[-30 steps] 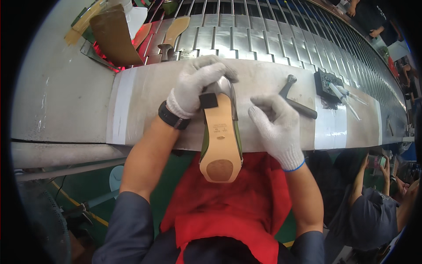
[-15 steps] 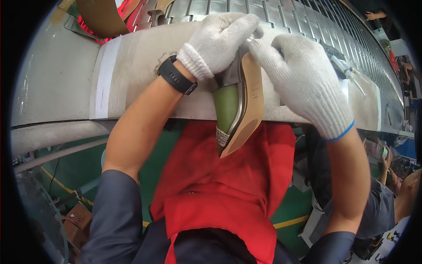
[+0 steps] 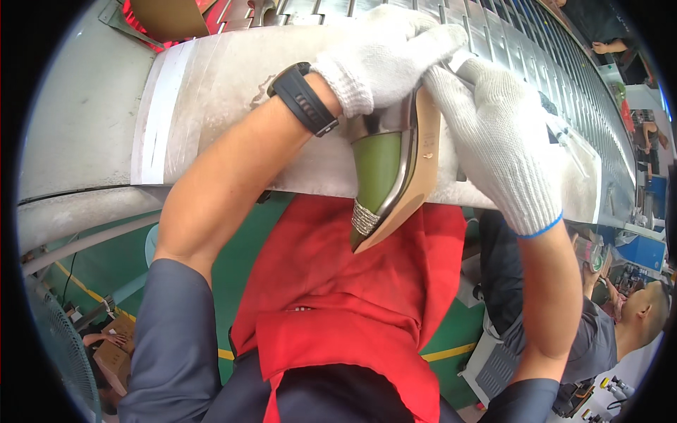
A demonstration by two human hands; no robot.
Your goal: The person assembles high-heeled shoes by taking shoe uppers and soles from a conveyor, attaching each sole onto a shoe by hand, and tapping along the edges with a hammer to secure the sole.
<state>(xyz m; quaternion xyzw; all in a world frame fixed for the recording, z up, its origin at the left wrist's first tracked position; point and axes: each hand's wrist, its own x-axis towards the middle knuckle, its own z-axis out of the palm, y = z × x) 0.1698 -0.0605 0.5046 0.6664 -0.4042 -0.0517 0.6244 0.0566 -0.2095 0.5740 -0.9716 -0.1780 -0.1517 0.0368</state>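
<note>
A pointed-toe shoe (image 3: 379,169) hangs over the near edge of the metal worktop, toe toward me. Its side is green, with a sparkling silvery band near the tip, and its tan sole faces right. Wrapped round the heel end from the left is my left hand (image 3: 395,63), in a white knit glove. My right hand (image 3: 497,130), gloved alike with a blue cuff edge, is closed at the same end from the right, its fingertips meeting the left ones. Both hands cover the heel and back of the shoe.
Beyond the worktop (image 3: 218,106) runs a slatted metal conveyor (image 3: 508,42). A clear plastic bag (image 3: 575,144) lies right of my right hand. At the upper left is a brown curved piece (image 3: 173,17). Another person (image 3: 599,331) works at the right; a fan (image 3: 60,345) stands lower left.
Both hands and the shoe have shifted slightly right in the picture, still together. My left forearm has swung a little across. The grip looks much the same.
</note>
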